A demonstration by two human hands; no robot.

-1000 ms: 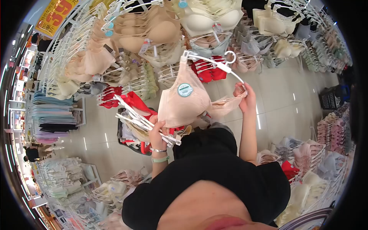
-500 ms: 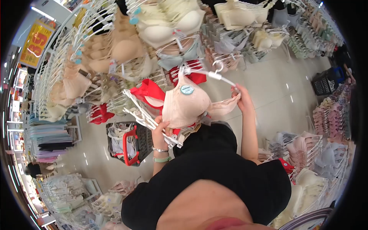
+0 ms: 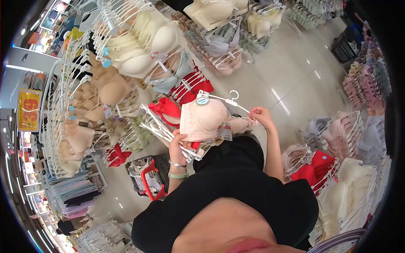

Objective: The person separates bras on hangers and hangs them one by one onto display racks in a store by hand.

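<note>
My left hand (image 3: 177, 145) is closed round a bunch of white hangers (image 3: 162, 130) and the lower edge of a pale pink bra (image 3: 202, 120). A red bra (image 3: 166, 110) hangs among these hangers, just behind the pink one. The pink bra bears a round teal sticker (image 3: 203, 101) and a white tag (image 3: 226, 133). Its white hanger (image 3: 223, 99) slants down to my right hand (image 3: 260, 117), whose fingers are pinched on the hanger's right end, beside the far cup.
Racks of hanging bras (image 3: 143, 46) curve ahead and to the left. A black basket with a red handle (image 3: 148, 179) is on the floor at left. More bras (image 3: 346, 189) hang at right. A dark basket (image 3: 346, 44) stands far right; a distant person (image 3: 65, 227) is lower left.
The view has swung to the right, so the racks lie further left. The pink bra has been lowered and tilted, its tag now showing. My right hand has moved down with the hanger's end.
</note>
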